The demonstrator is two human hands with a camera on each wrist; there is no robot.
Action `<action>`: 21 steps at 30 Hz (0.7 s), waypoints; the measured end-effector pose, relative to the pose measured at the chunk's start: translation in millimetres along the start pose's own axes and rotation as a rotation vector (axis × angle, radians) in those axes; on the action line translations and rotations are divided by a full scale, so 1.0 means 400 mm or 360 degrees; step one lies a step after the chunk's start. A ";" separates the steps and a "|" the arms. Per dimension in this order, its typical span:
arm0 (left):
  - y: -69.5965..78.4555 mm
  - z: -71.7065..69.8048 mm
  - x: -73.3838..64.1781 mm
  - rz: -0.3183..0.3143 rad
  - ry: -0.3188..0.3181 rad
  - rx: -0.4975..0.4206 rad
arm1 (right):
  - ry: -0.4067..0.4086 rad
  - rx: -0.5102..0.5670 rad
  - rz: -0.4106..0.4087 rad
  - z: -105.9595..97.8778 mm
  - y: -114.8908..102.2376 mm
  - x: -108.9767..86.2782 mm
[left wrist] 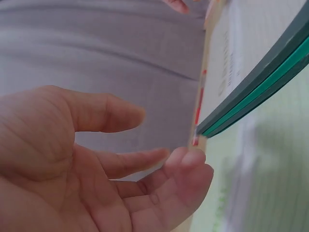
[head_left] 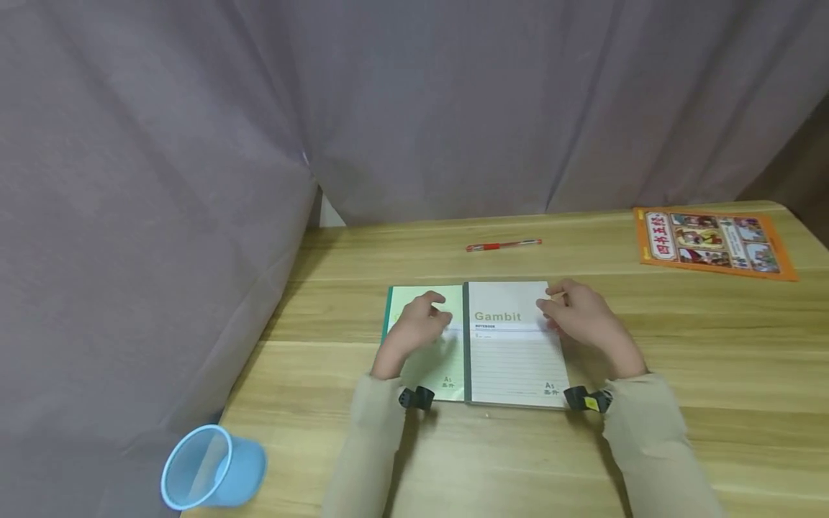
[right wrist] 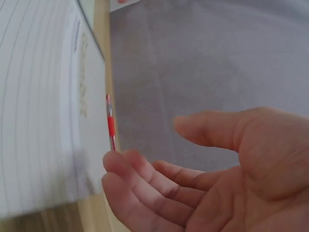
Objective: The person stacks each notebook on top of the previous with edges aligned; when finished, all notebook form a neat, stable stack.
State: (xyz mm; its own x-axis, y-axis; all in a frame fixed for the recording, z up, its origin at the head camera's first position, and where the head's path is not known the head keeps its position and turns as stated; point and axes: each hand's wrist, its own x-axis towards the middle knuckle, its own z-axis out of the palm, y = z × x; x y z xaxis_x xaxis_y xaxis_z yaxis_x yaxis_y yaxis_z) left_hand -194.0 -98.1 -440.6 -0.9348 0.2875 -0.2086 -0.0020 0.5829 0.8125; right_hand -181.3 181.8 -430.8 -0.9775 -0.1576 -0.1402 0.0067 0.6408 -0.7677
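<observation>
A white notebook (head_left: 512,360) marked "Gambit", with a dark spine along its left side, lies on the table. Under it, the left wrist view shows a green spine (left wrist: 275,87) and another dark one, so it tops a small stack. A light green notebook (head_left: 424,381) lies directly to its left, partly hidden by my left hand (head_left: 417,327). That hand is over the green notebook, fingers loosely bent, thumb apart, holding nothing. At the white notebook's right edge is my right hand (head_left: 579,313), also loosely bent and holding nothing; whether it touches the edge I cannot tell.
A red pen (head_left: 504,245) lies behind the notebooks. At the back right is an orange picture book (head_left: 715,243). A blue bin (head_left: 242,471) stands at the front left corner of the wooden table (head_left: 311,410). Grey curtains (head_left: 421,108) hang behind and to the left.
</observation>
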 end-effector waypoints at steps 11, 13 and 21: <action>-0.026 -0.066 -0.015 0.0024 0.0104 -0.0225 | 0.0064 0.0251 -0.0045 0.031 -0.070 0.018; -0.029 -0.075 -0.018 0.0039 0.0133 -0.0239 | 0.0057 0.0281 -0.0041 0.040 -0.081 0.023; -0.045 -0.108 -0.032 -0.0035 0.0170 -0.0281 | 0.0053 0.0319 -0.0028 0.081 -0.121 0.037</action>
State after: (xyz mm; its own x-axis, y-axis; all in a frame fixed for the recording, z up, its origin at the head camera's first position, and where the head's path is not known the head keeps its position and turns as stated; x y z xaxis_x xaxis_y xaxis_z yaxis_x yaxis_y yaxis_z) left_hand -197.3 -145.1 -429.2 -0.9662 0.1883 -0.1760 -0.0763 0.4432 0.8932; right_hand -189.5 124.2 -415.8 -0.9842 -0.1406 -0.1076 0.0282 0.4755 -0.8793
